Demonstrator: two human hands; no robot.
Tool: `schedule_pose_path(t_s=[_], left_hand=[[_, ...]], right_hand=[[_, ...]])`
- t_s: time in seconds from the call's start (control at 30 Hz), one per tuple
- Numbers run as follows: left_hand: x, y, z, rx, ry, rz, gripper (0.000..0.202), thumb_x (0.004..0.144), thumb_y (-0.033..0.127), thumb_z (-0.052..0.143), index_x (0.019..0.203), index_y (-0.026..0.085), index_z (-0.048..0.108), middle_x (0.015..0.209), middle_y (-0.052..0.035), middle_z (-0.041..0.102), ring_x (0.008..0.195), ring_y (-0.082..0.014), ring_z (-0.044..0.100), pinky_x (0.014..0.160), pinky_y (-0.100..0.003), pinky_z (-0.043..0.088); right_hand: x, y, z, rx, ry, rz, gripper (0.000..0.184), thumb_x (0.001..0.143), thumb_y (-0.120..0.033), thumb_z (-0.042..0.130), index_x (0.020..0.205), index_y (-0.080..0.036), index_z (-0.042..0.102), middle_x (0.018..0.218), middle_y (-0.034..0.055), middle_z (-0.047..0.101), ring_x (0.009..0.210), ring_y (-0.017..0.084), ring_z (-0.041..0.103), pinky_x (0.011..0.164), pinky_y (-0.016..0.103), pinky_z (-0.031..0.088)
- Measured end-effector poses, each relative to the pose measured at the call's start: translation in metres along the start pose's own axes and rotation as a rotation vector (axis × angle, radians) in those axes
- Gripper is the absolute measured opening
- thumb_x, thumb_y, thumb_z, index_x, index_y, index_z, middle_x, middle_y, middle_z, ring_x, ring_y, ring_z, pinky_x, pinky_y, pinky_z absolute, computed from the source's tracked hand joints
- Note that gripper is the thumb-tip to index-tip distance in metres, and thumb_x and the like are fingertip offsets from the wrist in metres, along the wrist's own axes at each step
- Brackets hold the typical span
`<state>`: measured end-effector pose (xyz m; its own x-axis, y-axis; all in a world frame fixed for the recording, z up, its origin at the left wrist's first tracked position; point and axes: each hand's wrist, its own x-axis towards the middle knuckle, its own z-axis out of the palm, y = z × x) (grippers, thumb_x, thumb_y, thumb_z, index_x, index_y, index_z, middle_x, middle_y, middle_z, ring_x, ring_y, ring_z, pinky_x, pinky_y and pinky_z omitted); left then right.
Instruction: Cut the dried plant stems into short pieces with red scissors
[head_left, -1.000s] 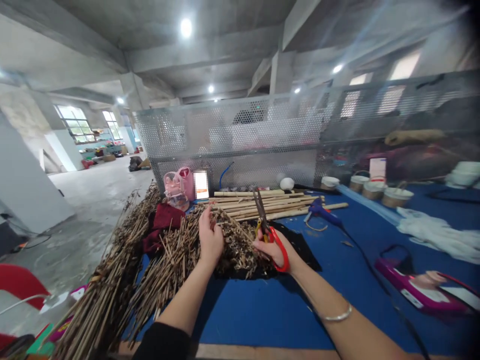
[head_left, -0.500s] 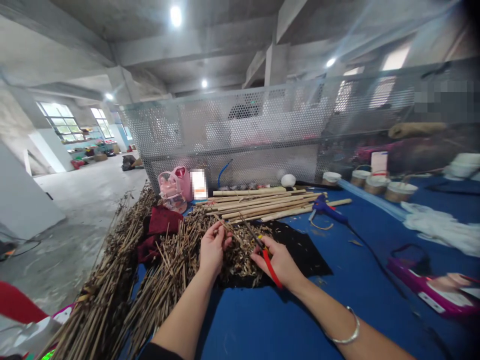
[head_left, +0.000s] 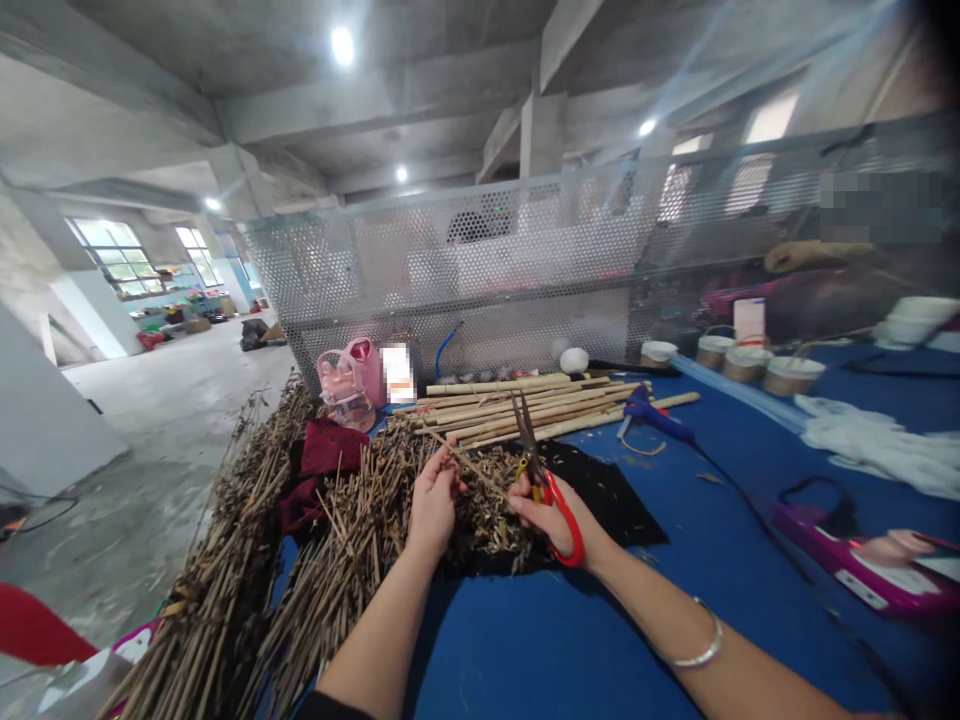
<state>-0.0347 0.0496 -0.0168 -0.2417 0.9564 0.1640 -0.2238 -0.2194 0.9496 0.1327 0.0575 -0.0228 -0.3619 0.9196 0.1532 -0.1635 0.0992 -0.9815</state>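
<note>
My left hand [head_left: 433,503] pinches a thin dry twig [head_left: 469,465] that slants up to the left above a heap of cut twig bits [head_left: 487,510] on a black cloth [head_left: 611,500]. My right hand [head_left: 551,515] grips red-handled scissors [head_left: 541,475], blades pointing up and slightly apart, just right of the twig. Both hands hover close together over the heap. A big pile of long dry stalks [head_left: 247,580] lies to the left of my left arm.
Pale bamboo sticks [head_left: 540,405] lie behind the heap, with a blue glue gun [head_left: 652,418] and its cord to the right. A pink jug [head_left: 352,380], a perforated metal screen [head_left: 525,270], small baskets [head_left: 750,360], white cloth [head_left: 877,440] and a pink case [head_left: 862,560] surround the blue table [head_left: 562,640].
The scissors have swung from lying low toward the twig to pointing upward. My left hand keeps its pinch on the twig, almost in the same place.
</note>
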Motion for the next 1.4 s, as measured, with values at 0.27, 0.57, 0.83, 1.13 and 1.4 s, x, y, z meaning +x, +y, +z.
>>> schedule_pose_path(t_s=[0.27,0.57,0.83,1.13,1.4], left_hand=[[-0.010,0.009,0.005,0.522,-0.113,0.317,0.021,0.080,0.030,0.050,0.074,0.015,0.063,0.073,-0.0026,0.057,0.073,-0.0128,0.051,0.073,-0.026,0.039],[-0.016,0.002,0.013,0.660,-0.191,0.354,0.031,0.076,0.029,0.057,0.105,0.018,0.059,0.079,-0.0024,0.054,0.073,-0.0135,0.051,0.072,-0.027,0.041],[-0.021,0.006,0.021,0.854,-0.283,0.454,0.030,0.086,0.030,0.041,0.066,0.016,0.058,0.070,-0.0024,0.050,0.069,-0.0125,0.048,0.066,-0.024,0.039],[-0.016,0.012,0.012,1.040,-0.223,0.495,0.029,0.088,0.028,0.036,0.077,0.017,0.062,0.079,-0.0052,0.056,0.078,-0.0147,0.051,0.074,-0.027,0.041],[-0.005,0.023,-0.013,1.061,-0.182,0.497,0.023,0.080,0.034,0.052,0.091,0.022,0.068,0.118,-0.0086,0.052,0.113,-0.0234,0.043,0.097,-0.041,0.032]], right_hand=[[0.002,-0.004,0.007,0.122,0.017,0.159,0.044,0.057,-0.046,0.071,0.069,-0.019,0.038,0.056,-0.0048,0.053,0.042,0.006,0.044,0.037,0.017,0.027],[0.006,-0.002,0.009,0.198,0.037,0.162,0.045,0.056,-0.046,0.072,0.069,-0.020,0.037,0.053,-0.0066,0.051,0.040,0.005,0.042,0.036,0.015,0.026],[0.003,-0.002,0.010,0.136,0.157,0.139,0.040,0.055,-0.043,0.072,0.070,-0.019,0.043,0.054,-0.0055,0.051,0.044,0.008,0.047,0.037,0.017,0.030],[0.003,-0.006,-0.003,0.004,0.169,-0.007,0.031,0.060,-0.033,0.072,0.069,-0.019,0.046,0.061,-0.0033,0.054,0.050,0.009,0.049,0.044,0.022,0.037],[0.012,-0.012,-0.022,0.026,0.347,-0.019,0.035,0.052,-0.035,0.074,0.066,-0.019,0.046,0.059,-0.0034,0.053,0.046,0.009,0.047,0.038,0.021,0.032]])
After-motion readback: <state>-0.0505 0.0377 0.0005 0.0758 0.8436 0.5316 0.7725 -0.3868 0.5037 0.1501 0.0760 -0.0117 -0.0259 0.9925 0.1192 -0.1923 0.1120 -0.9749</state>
